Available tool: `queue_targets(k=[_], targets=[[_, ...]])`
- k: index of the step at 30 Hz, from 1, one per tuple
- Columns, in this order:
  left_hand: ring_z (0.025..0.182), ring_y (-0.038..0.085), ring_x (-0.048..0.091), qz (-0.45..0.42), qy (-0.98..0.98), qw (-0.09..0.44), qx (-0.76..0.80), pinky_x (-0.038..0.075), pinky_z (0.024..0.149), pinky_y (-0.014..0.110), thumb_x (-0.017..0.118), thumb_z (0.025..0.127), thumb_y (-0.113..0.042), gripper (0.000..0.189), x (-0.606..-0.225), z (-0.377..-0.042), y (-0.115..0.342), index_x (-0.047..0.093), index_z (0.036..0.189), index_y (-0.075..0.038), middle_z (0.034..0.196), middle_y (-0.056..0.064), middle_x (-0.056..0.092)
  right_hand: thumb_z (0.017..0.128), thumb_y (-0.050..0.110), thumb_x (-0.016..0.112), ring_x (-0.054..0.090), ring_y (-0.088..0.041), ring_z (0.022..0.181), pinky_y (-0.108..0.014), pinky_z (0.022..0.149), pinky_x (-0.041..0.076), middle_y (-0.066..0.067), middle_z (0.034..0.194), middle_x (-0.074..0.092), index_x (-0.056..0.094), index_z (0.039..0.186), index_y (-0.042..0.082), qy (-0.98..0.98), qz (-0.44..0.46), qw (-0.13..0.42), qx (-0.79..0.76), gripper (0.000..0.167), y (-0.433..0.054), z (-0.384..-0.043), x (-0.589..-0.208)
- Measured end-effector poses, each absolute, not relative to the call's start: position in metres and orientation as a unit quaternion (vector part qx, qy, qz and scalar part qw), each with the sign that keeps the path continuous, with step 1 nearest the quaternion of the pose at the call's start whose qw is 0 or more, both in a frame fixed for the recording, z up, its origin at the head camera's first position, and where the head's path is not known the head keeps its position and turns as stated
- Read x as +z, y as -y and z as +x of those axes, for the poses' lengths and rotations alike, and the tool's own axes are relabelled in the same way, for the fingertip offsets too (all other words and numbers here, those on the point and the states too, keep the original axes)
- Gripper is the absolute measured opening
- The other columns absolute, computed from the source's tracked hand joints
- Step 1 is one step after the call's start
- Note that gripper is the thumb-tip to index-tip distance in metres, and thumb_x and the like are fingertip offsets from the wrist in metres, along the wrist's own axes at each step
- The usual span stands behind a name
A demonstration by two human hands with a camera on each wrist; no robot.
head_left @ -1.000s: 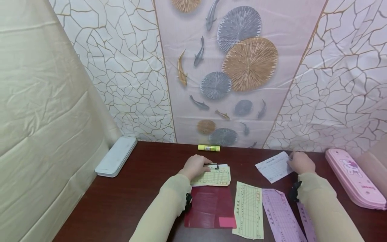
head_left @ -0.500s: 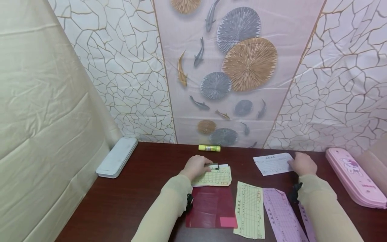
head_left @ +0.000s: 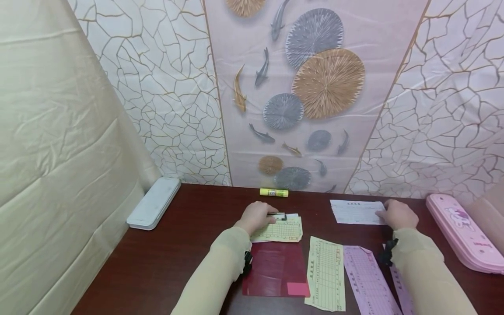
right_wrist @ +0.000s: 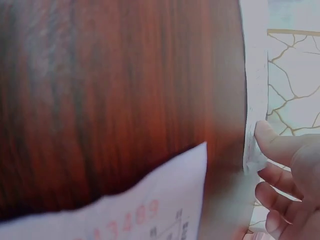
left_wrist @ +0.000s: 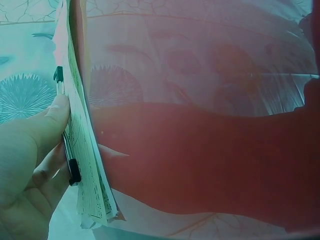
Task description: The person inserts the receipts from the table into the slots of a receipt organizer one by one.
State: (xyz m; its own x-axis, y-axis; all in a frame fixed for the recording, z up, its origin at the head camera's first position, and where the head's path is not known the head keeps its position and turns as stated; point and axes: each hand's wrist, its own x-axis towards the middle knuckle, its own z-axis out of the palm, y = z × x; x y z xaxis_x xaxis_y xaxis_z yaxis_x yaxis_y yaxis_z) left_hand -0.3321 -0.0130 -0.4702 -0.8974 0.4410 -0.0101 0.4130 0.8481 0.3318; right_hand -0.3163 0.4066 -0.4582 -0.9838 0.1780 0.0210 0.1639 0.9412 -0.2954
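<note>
My left hand (head_left: 256,218) pinches the metal clip (left_wrist: 68,150) with black ends, which lies over a stack of pale yellow printed slips (head_left: 281,232). White and purple paper edges show around that stack. It overlaps the back of a dark red see-through folder (head_left: 271,267) with a pink corner patch. Farther right, my right hand (head_left: 397,214) grips the right end of a white printed slip (head_left: 356,211), which lies flat near the table's back edge; in the right wrist view the thumb is on the slip's near corner with the other fingers curled below it.
Right of the folder lies a loose yellow slip (head_left: 326,275). Beside it are two purple slips (head_left: 368,280), one partly under my right forearm. A yellow glue stick (head_left: 274,192) lies at the back. A white case (head_left: 155,203) stands left, a pink case (head_left: 464,232) right.
The white slip has turned from a slant to lie nearly level with the back edge, and my right hand has shifted slightly right with it. My left hand stays on the clip.
</note>
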Motion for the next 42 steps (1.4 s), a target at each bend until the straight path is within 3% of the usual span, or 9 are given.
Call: queue_targets(k=[8,20,26,31,37,42], targets=[[0.106,0.013,0.063,0.222,-0.959,0.049,0.168,0.051,0.089,0.03,0.068,0.088,-0.033,0.034,-0.47,-0.331,0.01,0.068,0.12,-0.025,0.113,-0.008,0.069,0.083,0.02,0.064,0.059,-0.036,0.07,-0.048,0.054,0.042,-0.023,0.083,0.065,0.065,0.092,-0.005,0.984,-0.08,0.031,0.158,0.027,-0.408,-0.307,-0.457],[0.104,0.013,0.063,0.227,-0.958,0.042,0.169,0.052,0.087,0.029,0.068,0.087,-0.033,0.034,-0.474,-0.333,0.012,0.068,0.12,-0.026,0.113,-0.008,0.069,0.089,0.026,0.059,0.059,-0.05,0.086,-0.048,0.056,0.044,-0.031,0.094,0.064,0.063,0.1,-0.009,0.973,-0.072,0.077,0.203,0.037,-0.413,-0.293,-0.462],[0.101,0.012,0.064,0.231,-0.956,0.044,0.175,0.053,0.084,0.029,0.068,0.087,-0.032,0.033,-0.478,-0.336,0.014,0.068,0.12,-0.026,0.112,-0.008,0.069,0.092,0.027,0.058,0.06,-0.042,0.079,-0.041,0.059,0.044,-0.025,0.085,0.067,0.066,0.097,-0.011,0.963,-0.063,0.107,0.24,0.039,-0.412,-0.285,-0.462],[0.102,0.012,0.064,0.235,-0.954,0.046,0.18,0.054,0.083,0.029,0.068,0.088,-0.031,0.033,-0.48,-0.337,0.014,0.068,0.12,-0.025,0.113,-0.008,0.068,0.095,0.029,0.056,0.059,-0.045,0.085,-0.047,0.066,0.045,-0.028,0.091,0.066,0.065,0.1,-0.014,0.953,-0.072,0.123,0.266,0.044,-0.411,-0.279,-0.459],[0.103,0.013,0.064,0.236,-0.955,0.041,0.177,0.053,0.085,0.03,0.068,0.087,-0.032,0.033,-0.478,-0.336,0.013,0.069,0.119,-0.025,0.113,-0.008,0.069,0.096,0.034,0.052,0.056,-0.048,0.095,-0.052,0.074,0.045,-0.034,0.105,0.061,0.06,0.109,-0.016,0.947,-0.086,0.112,0.289,0.052,-0.407,-0.269,-0.45],[0.103,0.013,0.064,0.234,-0.956,0.041,0.175,0.053,0.086,0.03,0.069,0.087,-0.031,0.032,-0.477,-0.335,0.013,0.069,0.118,-0.025,0.112,-0.008,0.069,0.096,0.042,0.051,0.059,-0.041,0.09,-0.044,0.069,0.046,-0.031,0.1,0.064,0.058,0.114,-0.016,0.94,-0.111,0.092,0.31,0.06,-0.402,-0.262,-0.442]])
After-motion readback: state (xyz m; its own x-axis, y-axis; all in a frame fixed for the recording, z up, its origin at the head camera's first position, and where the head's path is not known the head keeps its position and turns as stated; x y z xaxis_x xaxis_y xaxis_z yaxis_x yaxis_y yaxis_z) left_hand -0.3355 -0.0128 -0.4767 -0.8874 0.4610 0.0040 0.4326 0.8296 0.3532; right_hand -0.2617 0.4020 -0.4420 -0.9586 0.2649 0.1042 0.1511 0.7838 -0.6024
